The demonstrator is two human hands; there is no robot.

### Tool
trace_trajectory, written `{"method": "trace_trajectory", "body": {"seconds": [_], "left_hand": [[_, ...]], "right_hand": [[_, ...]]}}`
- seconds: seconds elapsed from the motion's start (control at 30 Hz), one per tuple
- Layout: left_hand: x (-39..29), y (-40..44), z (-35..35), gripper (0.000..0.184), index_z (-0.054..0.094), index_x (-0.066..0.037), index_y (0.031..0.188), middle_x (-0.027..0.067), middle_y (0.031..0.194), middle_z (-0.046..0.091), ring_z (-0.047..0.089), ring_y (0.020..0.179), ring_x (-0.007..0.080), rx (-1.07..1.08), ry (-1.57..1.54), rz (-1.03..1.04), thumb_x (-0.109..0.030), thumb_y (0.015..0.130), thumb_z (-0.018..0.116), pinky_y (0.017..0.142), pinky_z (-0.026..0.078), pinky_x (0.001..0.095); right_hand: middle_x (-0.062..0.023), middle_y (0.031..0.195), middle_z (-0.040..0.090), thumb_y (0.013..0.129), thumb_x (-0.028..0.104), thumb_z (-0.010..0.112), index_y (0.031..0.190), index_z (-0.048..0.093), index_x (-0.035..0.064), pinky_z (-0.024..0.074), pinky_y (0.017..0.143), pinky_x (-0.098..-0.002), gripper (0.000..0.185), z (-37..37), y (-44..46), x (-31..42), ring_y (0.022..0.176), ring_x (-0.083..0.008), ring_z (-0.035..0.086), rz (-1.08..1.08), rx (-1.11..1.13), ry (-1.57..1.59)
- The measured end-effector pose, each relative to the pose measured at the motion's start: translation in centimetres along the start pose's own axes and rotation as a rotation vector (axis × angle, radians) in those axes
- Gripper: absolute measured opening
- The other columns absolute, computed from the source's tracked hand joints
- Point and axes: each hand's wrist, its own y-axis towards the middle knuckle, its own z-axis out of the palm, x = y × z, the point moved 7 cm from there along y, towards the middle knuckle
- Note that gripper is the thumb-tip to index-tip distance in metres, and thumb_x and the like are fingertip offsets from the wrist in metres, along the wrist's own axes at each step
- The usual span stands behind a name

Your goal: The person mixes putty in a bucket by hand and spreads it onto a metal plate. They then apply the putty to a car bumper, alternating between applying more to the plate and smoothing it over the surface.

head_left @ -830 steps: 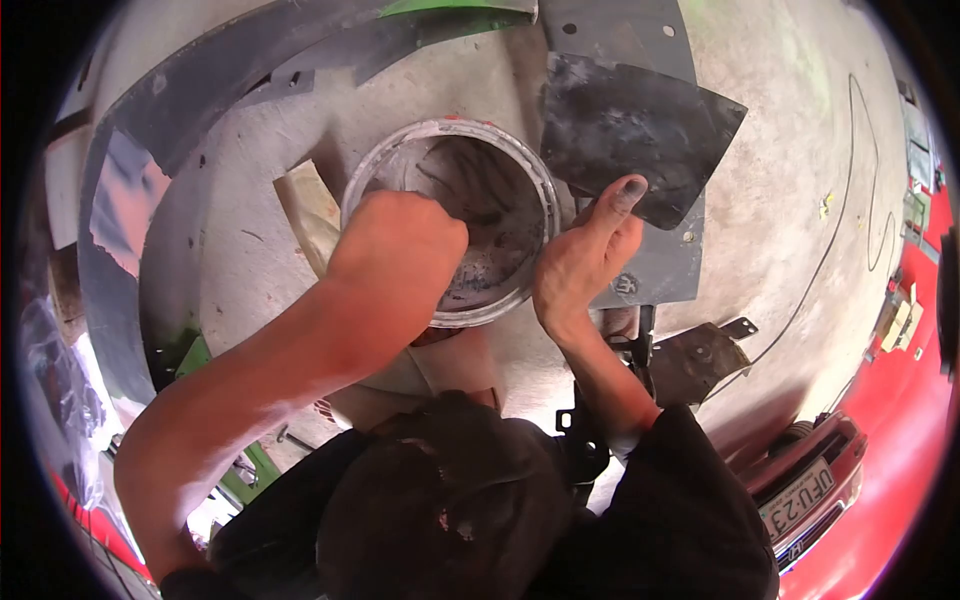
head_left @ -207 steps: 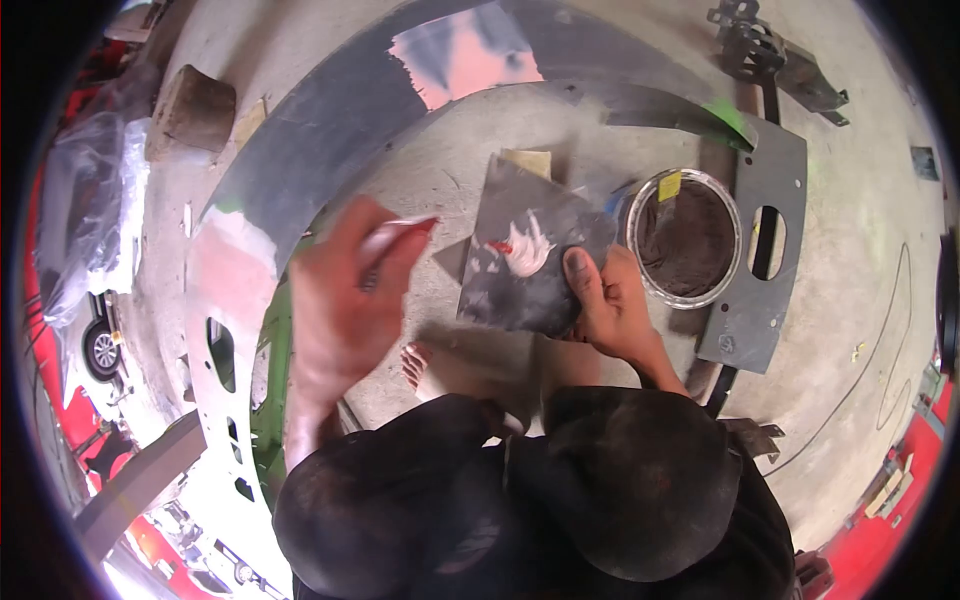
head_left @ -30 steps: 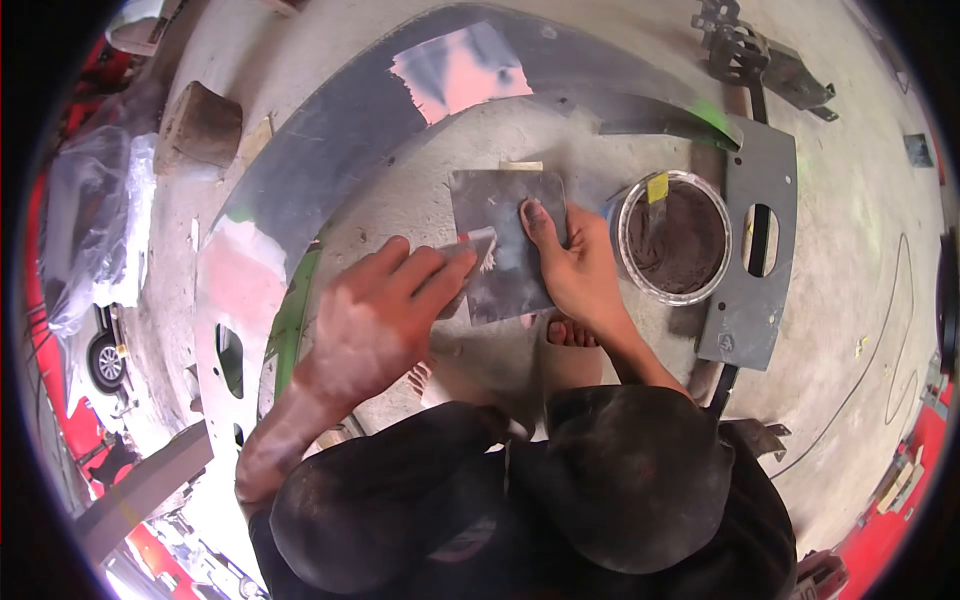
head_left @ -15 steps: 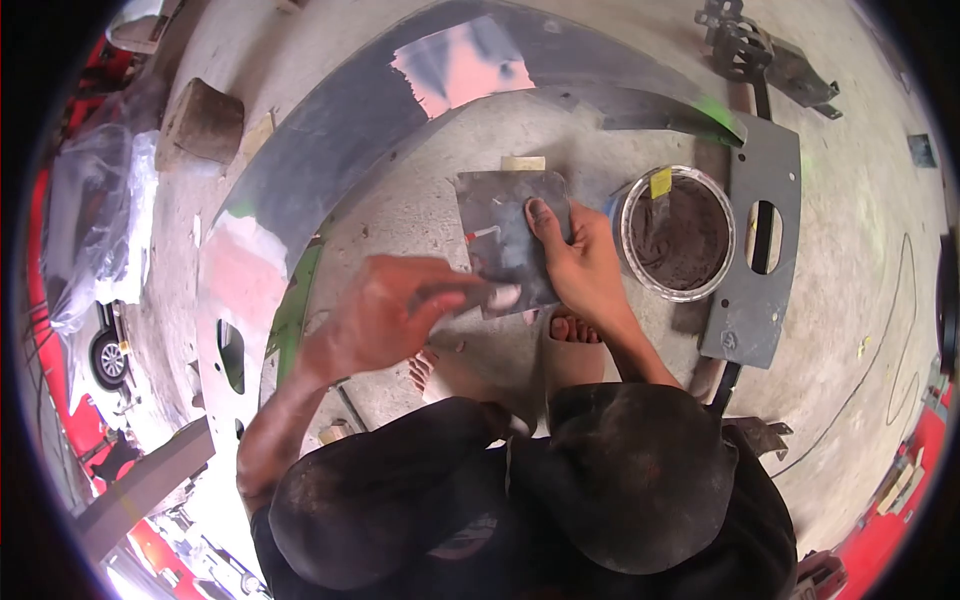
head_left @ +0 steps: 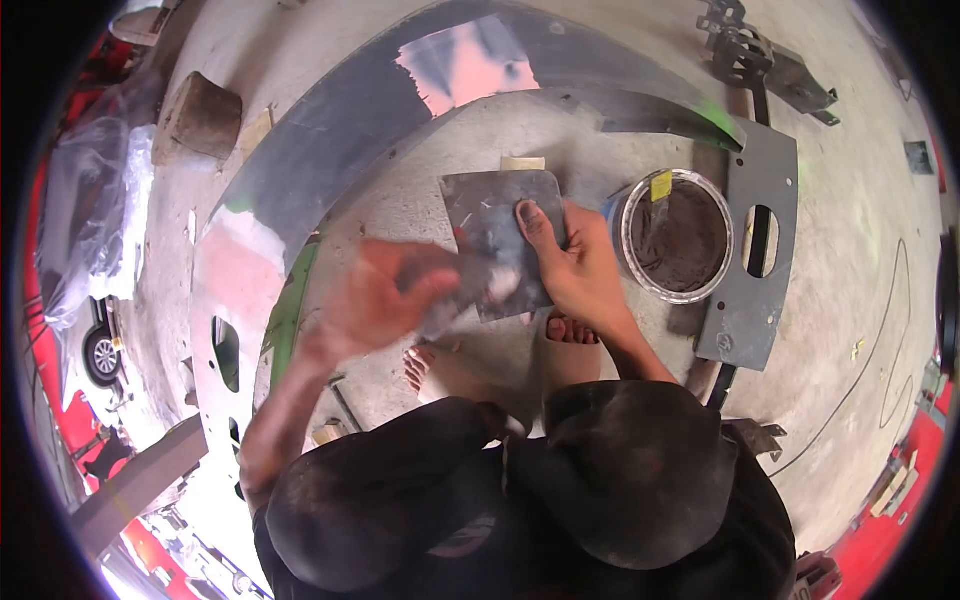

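Note:
My left hand [head_left: 385,295], blurred by motion, is closed round a flat spreader [head_left: 447,305] at the plate's lower left. Whitish paste [head_left: 502,284] shows at the spreader's edge, over the plate. The dark square plate [head_left: 510,212] is gripped along its right side by my right hand [head_left: 585,265], the dirty thumb lying on top and the fingers hidden beneath. Just right of that hand stands a round open tin [head_left: 685,240] of dark brown-grey material, a yellow tag [head_left: 661,186] on its rim.
A long curved grey panel [head_left: 330,125] with pink and bare patches arches round the far and left sides. A grey slotted plate [head_left: 745,300] lies right of the tin. A wooden block [head_left: 205,118] is at upper left, a metal bracket [head_left: 740,50] at upper right. My feet [head_left: 572,330] are below.
Since a second ago my left hand has moved down the plate with the spreader. The plate has turned slightly. The larger pinkish mound with a red streak from several seconds ago is no longer visible.

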Motion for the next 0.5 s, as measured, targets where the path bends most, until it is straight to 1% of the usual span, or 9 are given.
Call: {"method": "trace_trajectory", "body": {"seconds": [0.07, 0.1, 0.13, 0.2, 0.23, 0.33, 0.37, 0.47, 0.5], "left_hand": [[-1.5, -1.0, 1.5, 0.018, 0.073, 0.002, 0.100, 0.0084, 0.080, 0.074, 0.067, 0.073, 0.0127, 0.060, 0.063, 0.114, -0.014, 0.091, 0.073, 0.064, 0.052, 0.0269], [-1.7, -1.4, 0.9, 0.019, 0.075, -0.002, 0.106, 0.0158, 0.087, 0.074, 0.072, 0.076, 0.0240, 0.059, -0.008, 0.041, -0.011, 0.090, 0.072, 0.070, 0.054, 0.0343], [-2.5, -1.4, -0.7, 0.018, 0.075, -0.003, 0.107, 0.0156, 0.087, 0.074, 0.072, 0.076, 0.0257, -0.048, -0.107, 0.090, -0.011, 0.091, 0.071, 0.070, 0.054, 0.0346], [-3.3, -2.2, -3.5, 0.018, 0.075, -0.004, 0.108, 0.0154, 0.088, 0.074, 0.071, 0.075, 0.0292, -0.287, -0.309, 0.166, -0.011, 0.092, 0.071, 0.071, 0.055, 0.0353], [-4.1, -2.2, -3.3, 0.025, 0.074, -0.006, 0.112, 0.0145, 0.099, 0.073, 0.070, 0.082, 0.0305, -0.289, -0.105, 0.369, -0.011, 0.088, 0.074, 0.072, 0.056, 0.0357], [-4.9, -2.9, 0.4, 0.039, 0.073, -0.008, 0.116, 0.0135, 0.114, 0.069, 0.068, 0.091, 0.0278, -0.377, 0.334, 0.677, -0.015, 0.078, 0.081, 0.073, 0.057, 0.0358], [-4.7, -3.3, 1.7, 0.054, 0.070, -0.011, 0.123, 0.0134, 0.125, 0.065, 0.066, 0.095, 0.0276, -0.370, 0.478, 0.705, -0.015, 0.071, 0.084, 0.073, 0.058, 0.0368], [-3.4, -3.7, 2.8, 0.059, 0.068, -0.014, 0.127, 0.0134, 0.125, 0.064, 0.066, 0.093, 0.0290, -0.484, 0.433, 0.716, -0.015, 0.071, 0.085, 0.072, 0.058, 0.0366], [-3.6, -3.8, 2.8, 0.061, 0.066, -0.016, 0.131, 0.0140, 0.124, 0.064, 0.067, 0.092, 0.0296, -0.473, 0.438, 0.709, -0.012, 0.072, 0.085, 0.070, 0.059, 0.0359]], "right_hand": [[0.0030, 0.062, 0.049, 0.104, 0.028, 0.058, 0.083, 0.059, -0.0010, 0.0339, 0.053, -0.0285, 0.036, -0.5, 0.2, -0.3, 0.060, -0.0056, 0.040, 0.003, -0.024, -0.027], [0.0030, 0.063, 0.050, 0.104, 0.029, 0.057, 0.083, 0.059, -0.0010, 0.0342, 0.053, -0.0284, 0.036, -1.2, 0.2, -0.5, 0.061, -0.0056, 0.040, 0.019, -0.043, -0.058], [0.0030, 0.064, 0.051, 0.104, 0.029, 0.057, 0.083, 0.059, -0.0011, 0.0345, 0.054, -0.0282, 0.037, -1.7, 0.2, -0.6, 0.061, -0.0055, 0.041, 0.037, -0.061, -0.090], [0.0031, 0.066, 0.053, 0.104, 0.032, 0.057, 0.084, 0.060, -0.0004, 0.0351, 0.054, -0.0271, 0.038, -1.7, 0.1, -1.6, 0.062, -0.0050, 0.042, 0.174, -0.076, 0.119], [0.0031, 0.068, 0.054, 0.104, 0.033, 0.057, 0.085, 0.061, 0.0000, 0.0353, 0.054, -0.0265, 0.039, -1.4, 0.3, -2.0, 0.062, -0.0047, 0.043, 0.237, -0.074, 0.226], [0.0024, 0.072, 0.059, 0.103, 0.035, 0.058, 0.091, 0.065, 0.0022, 0.0389, 0.054, -0.0251, 0.036, -0.6, 0.7, -3.0, 0.062, -0.0045, 0.049, 0.302, -0.054, 0.411], [0.0020, 0.073, 0.060, 0.103, 0.035, 0.059, 0.093, 0.065, 0.0027, 0.0406, 0.054, -0.0249, 0.035, -0.4, 0.7, -3.0, 0.062, -0.0048, 0.051, 0.329, -0.042, 0.477], [0.0009, 0.077, 0.063, 0.102, 0.035, 0.061, 0.097, 0.066, 0.0036, 0.0454, 0.055, -0.0247, 0.032, -0.2, 0.5, -1.9, 0.063, -0.0058, 0.056, 0.424, -0.027, 0.649], [0.0006, 0.078, 0.064, 0.102, 0.035, 0.061, 0.098, 0.066, 0.0036, 0.0468, 0.056, -0.0248, 0.032, 0.0, 0.3, -1.6, 0.063, -0.0061, 0.057, 0.469, -0.023, 0.696]]}}
